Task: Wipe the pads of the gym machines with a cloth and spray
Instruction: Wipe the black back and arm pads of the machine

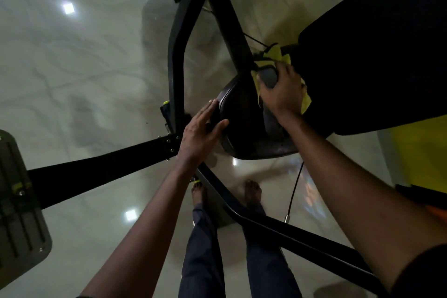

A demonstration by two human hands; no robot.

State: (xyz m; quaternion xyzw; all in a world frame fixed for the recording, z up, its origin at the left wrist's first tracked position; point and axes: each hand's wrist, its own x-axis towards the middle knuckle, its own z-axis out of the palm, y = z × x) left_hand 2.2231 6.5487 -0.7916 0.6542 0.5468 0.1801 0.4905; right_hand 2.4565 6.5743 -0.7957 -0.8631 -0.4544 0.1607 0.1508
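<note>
A black seat pad [244, 128] sits in the middle of the machine, below a large black back pad [377, 55] at the upper right. My left hand [200, 133] rests flat on the seat pad's left edge, fingers straight. My right hand [281, 89] grips a yellow cloth [273, 54] at the joint between the seat and back pads. Its fingers also curl round a grey rounded object [268, 77]. I cannot tell whether that object is the spray bottle or a part of the machine.
Black frame tubes [176, 55] cross the view around the seat, and one bar [290, 230] runs in front of my legs. A grey footplate [17, 201] is at the left edge. A thin cable [295, 189] hangs below the seat. The glossy floor [84, 68] and a yellow wall [420, 152] surround the machine.
</note>
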